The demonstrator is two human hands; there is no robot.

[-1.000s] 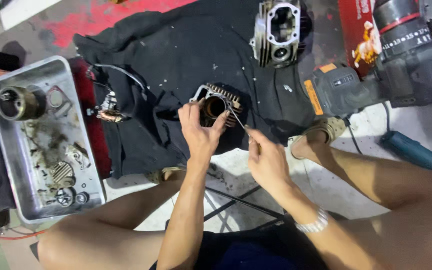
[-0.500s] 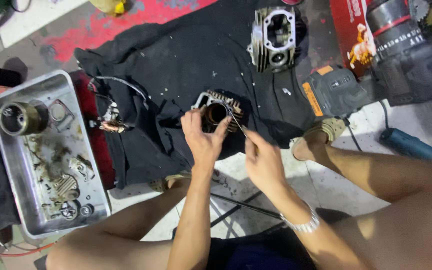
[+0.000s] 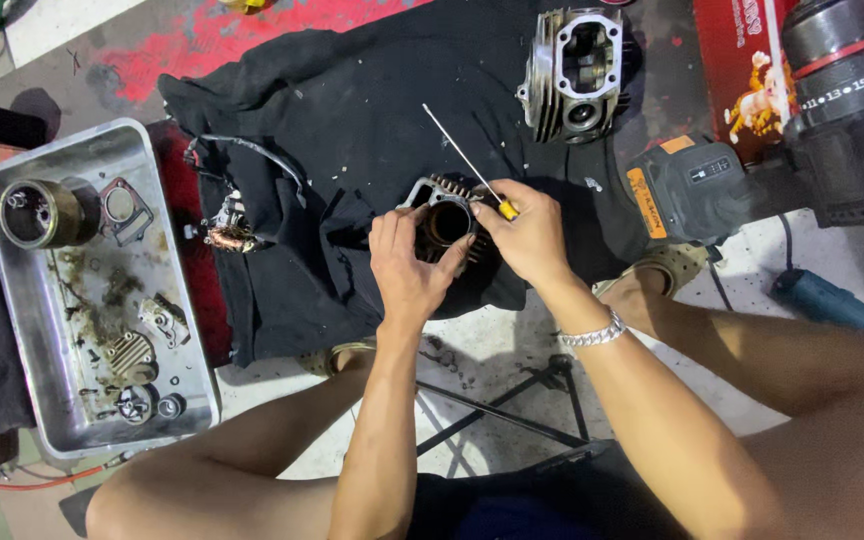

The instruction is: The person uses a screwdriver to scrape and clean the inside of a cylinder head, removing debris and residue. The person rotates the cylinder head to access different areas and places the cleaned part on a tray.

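At the frame's centre, the left hand (image 3: 407, 262) is gripping the finned cylinder (image 3: 444, 222); the right hand (image 3: 527, 232) is pinching a thin screwdriver (image 3: 464, 160), which next needs careful aiming into the bore.

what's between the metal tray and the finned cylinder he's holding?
Head view: a small copper-wound part with black wires on the black cloth, between tray and cylinder.

Bare black cloth (image 3: 352, 110) lies open left of and beyond the finned cylinder (image 3: 444, 215); the cylinder head (image 3: 572, 70), battery pack (image 3: 687, 190) and wired stator (image 3: 227, 232) hem its sides.
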